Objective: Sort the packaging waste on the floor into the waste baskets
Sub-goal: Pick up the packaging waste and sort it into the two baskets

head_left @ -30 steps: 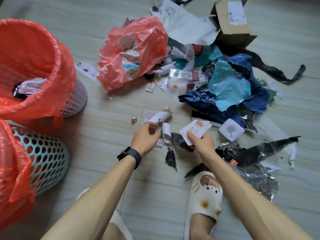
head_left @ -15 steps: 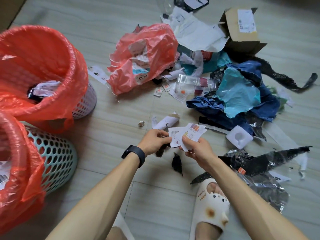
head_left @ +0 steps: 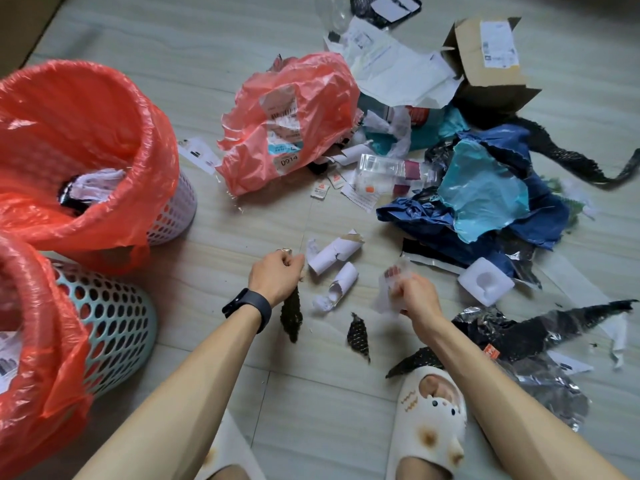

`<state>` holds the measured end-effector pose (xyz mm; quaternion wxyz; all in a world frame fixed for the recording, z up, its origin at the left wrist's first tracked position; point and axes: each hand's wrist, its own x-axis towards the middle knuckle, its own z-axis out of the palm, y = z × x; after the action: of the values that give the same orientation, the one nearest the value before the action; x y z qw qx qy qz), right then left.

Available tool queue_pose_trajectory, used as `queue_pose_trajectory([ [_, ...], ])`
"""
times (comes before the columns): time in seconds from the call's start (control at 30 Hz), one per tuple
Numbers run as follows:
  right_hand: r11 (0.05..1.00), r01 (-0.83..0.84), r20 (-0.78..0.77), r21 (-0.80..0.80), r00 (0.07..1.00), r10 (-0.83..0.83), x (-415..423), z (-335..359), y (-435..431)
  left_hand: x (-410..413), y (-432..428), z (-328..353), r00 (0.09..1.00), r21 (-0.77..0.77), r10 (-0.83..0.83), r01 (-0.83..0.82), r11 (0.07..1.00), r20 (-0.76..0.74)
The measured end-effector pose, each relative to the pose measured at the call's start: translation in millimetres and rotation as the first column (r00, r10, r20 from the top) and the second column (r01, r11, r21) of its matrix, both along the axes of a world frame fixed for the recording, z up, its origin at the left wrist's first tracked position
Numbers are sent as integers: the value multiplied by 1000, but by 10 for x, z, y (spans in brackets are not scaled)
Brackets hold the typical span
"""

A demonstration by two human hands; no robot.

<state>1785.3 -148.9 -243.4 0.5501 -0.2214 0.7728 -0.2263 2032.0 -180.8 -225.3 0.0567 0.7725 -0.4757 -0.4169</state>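
My left hand (head_left: 277, 277), with a black watch on the wrist, grips a black mesh scrap (head_left: 291, 315) that hangs below it. My right hand (head_left: 414, 294) holds white paper labels (head_left: 389, 289), blurred by motion. Curled white paper rolls (head_left: 334, 254) lie on the floor between and beyond my hands. Another black mesh scrap (head_left: 358, 336) lies on the tiles near my right forearm. At the left stand a white basket (head_left: 175, 211) and a teal basket (head_left: 110, 327), both lined with red bags.
A heap of waste fills the upper right: a red plastic bag (head_left: 294, 123), white papers (head_left: 398, 71), a cardboard box (head_left: 488, 60), blue plastic (head_left: 485, 192), a clear blister pack (head_left: 384, 171), a white foam piece (head_left: 485, 280) and silver foil (head_left: 540, 379). My slippered foot (head_left: 429, 420) is below.
My hands have moved apart. The left hand has taken up a black mesh scrap and shifted left; the right hand keeps the paper labels and moved right.
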Motion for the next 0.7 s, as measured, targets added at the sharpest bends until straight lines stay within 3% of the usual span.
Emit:
queue_pose_trajectory([
  [0.1,974,-224,-209,43,951,228,30,-57,-26,-102,3,-62,987,24,-141,140,990,77],
  [0.23,854,-499,-395,144,762,512,160,-26,-65,-233,9,-177,908,19,-345,350,936,237],
  [0.3,760,-618,-451,201,630,632,239,-47,-99,-270,-21,-249,864,47,-421,426,904,275],
  [0.37,697,-682,-464,223,554,691,318,-100,-150,-298,-72,-307,830,57,-468,475,878,303],
  [0.57,590,-781,-409,205,480,776,516,-149,-270,-252,-184,-404,829,21,-472,489,872,301],
  [0.7,663,-722,-364,199,574,734,519,-222,-286,-120,-243,-299,865,24,-445,452,892,231],
])
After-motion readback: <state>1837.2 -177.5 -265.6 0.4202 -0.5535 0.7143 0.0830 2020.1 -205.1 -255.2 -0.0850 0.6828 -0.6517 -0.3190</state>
